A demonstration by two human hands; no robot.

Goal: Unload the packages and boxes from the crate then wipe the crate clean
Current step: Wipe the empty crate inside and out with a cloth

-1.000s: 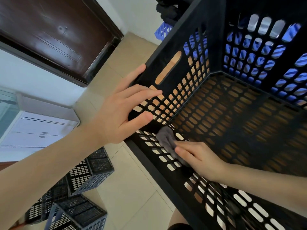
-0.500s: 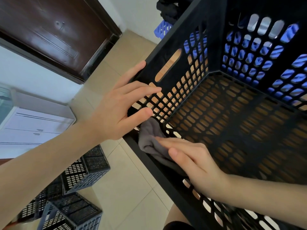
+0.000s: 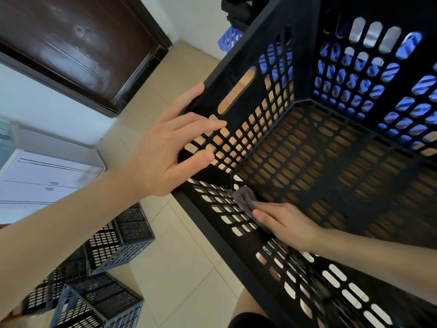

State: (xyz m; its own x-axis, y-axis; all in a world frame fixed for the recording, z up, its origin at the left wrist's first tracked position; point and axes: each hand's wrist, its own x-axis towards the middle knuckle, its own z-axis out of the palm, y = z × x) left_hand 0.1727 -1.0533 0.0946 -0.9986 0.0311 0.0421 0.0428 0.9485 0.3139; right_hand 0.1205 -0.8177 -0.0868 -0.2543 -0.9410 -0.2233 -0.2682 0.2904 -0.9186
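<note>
A large black perforated crate fills the right of the view, with nothing inside it. My left hand rests on the crate's near left corner, thumb inside and fingers spread over the left wall and rim. My right hand is inside the crate, pressing a small grey cloth against the near wall, low down beside the corner. Part of the cloth is hidden under my fingers.
Several dark crates lie piled on the tiled floor at the lower left. A white cabinet stands at the left, a dark wooden door behind it. A blue crate shows beyond the black one.
My right hand with the cloth slid up to the crate's corner rim half a second ago and has come back down the near wall. My left hand kept its place.
</note>
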